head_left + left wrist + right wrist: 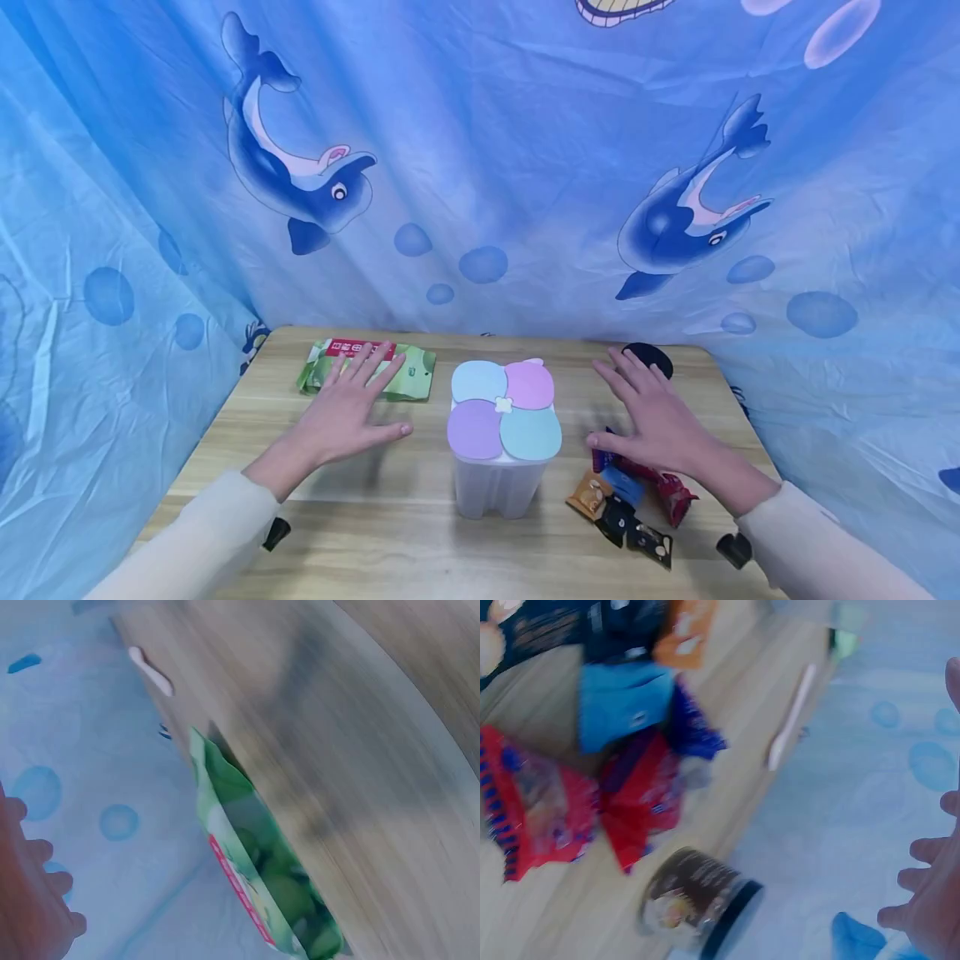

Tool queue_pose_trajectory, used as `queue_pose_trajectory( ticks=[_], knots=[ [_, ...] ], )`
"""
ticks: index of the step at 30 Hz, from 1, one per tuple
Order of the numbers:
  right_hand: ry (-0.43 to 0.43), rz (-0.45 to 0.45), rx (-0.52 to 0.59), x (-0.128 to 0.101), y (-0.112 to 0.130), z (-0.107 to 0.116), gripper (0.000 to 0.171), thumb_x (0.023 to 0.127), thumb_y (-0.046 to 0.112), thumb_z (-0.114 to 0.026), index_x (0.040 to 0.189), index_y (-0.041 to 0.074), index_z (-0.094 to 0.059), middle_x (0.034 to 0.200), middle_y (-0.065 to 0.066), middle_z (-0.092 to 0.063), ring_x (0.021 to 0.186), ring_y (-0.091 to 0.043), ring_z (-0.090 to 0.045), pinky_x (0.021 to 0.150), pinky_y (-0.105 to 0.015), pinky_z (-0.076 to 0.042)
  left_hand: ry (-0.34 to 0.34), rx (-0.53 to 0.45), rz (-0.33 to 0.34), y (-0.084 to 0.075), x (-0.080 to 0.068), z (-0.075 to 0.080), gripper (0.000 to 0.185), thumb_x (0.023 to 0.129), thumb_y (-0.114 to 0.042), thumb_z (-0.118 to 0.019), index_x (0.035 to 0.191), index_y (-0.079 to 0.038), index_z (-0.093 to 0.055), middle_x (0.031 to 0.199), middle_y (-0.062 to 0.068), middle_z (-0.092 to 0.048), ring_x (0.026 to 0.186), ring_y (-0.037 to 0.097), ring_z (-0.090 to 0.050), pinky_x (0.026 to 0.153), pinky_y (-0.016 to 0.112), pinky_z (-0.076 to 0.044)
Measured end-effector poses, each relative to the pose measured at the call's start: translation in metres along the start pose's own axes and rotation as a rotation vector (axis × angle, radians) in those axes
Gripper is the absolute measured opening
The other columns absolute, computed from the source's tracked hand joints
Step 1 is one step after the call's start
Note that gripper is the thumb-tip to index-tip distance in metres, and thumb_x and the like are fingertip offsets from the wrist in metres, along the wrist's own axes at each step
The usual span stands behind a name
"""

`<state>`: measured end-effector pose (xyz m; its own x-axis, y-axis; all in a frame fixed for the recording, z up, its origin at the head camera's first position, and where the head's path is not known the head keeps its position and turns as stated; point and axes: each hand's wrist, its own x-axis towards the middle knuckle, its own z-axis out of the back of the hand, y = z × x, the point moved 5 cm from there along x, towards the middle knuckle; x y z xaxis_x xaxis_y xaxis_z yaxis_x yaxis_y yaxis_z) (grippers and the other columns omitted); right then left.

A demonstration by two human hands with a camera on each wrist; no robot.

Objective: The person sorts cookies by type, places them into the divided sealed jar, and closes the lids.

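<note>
Left hand (341,412), lower left of centre in the head view: fingers spread and straight, palm down, gripping nothing, fingertips over the near edge of the green packet (367,369). Right hand (654,414), lower right of centre: likewise flat and spread, holding nothing, heel over a small heap of snack wrappers (628,498) in red, blue, orange and black. Between the two, at mid-frame and apart from both: a clear plastic container (501,479) capped by a lid of four pastel petals (504,408), upright on the wooden table (420,550). Beyond the right fingertips, toward the table's far edge, a dark round jar (649,357), seen on its side in the right wrist view (697,904).

Risks, as a judgement: with both palms closing in from the sides, a push too high on the tall, light container likely to tip it; a careless right wrist likely to drag the wrappers off the near edge or knock the jar rolling.

Hard to make out: both wrist views smeared by motion, print on the packet (262,877) and wrappers (622,787) unreadable. Container contents not discernible through the frosted wall. Whether either palm touches the table, or the wrappers beneath, impossible to tell. Jar partly hidden behind the right fingers.
</note>
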<state>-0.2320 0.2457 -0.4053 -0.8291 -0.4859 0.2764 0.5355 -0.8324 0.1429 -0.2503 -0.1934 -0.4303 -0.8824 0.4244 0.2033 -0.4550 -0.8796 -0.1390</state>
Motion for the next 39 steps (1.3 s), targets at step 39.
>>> queue_pose_trajectory(
  ticks=[39],
  knots=[
    [-0.083, 0.208, 0.532, 0.006, 0.105, 0.049, 0.045, 0.083, 0.036, -0.087, 0.124, 0.023, -0.071, 0.125, 0.01, -0.064, 0.116, -0.011, -0.062, 0.091, -0.034, -0.058, -0.03, -0.999, -0.127, -0.099, 0.002, 0.019, 0.097, 0.082, -0.04, -0.083, 0.161, -0.026, -0.027, 0.157, -0.001, -0.043, 0.144, 0.029, -0.044, 0.118, 0.062, -0.033]
  ],
)
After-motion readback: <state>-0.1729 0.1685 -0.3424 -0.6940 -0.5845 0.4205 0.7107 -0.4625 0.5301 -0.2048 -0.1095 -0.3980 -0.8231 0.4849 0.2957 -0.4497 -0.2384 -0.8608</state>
